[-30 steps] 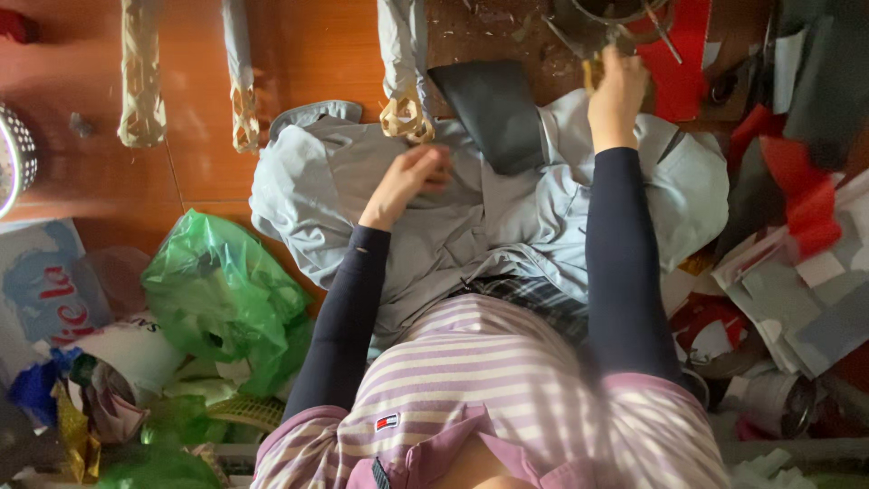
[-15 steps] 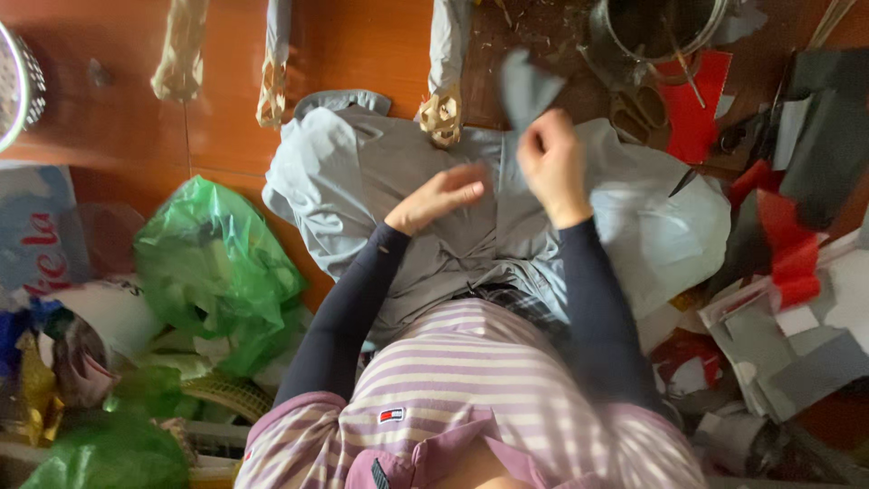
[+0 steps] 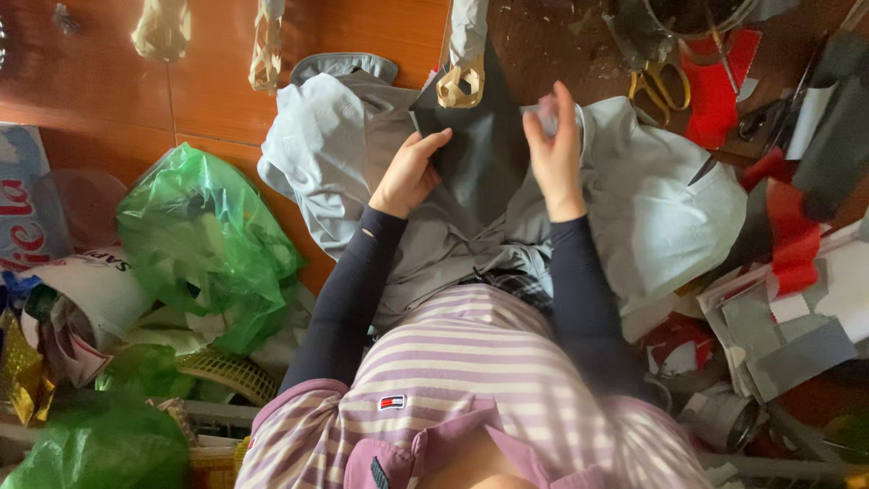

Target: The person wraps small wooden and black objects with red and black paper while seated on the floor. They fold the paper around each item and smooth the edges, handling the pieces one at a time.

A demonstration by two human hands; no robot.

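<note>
Blue-and-white printed package (image 3: 27, 213) seen at far left on the floor, white printed bag (image 3: 86, 281) crumpled beneath it, green plastic bag (image 3: 204, 240) alongside

Views: only one view is given, from a camera worn on the person's head; no part of the scene is shared with a second view.
Direction: the scene is looked down upon steeply, almost straight along the striped shirt (image 3: 453, 371).
Nearness: the chest is seen very close at 6 o'clock; the left hand (image 3: 412, 172) and right hand (image 3: 554, 149) are seen at arm's reach, near 12 o'clock of centre.
Far edge: the wooden floor (image 3: 217, 100) is shown toward 11 o'clock.
Sides: a green bag (image 3: 204, 240) is framed at 9 o'clock, paper scraps (image 3: 787, 335) at 3 o'clock.
</note>
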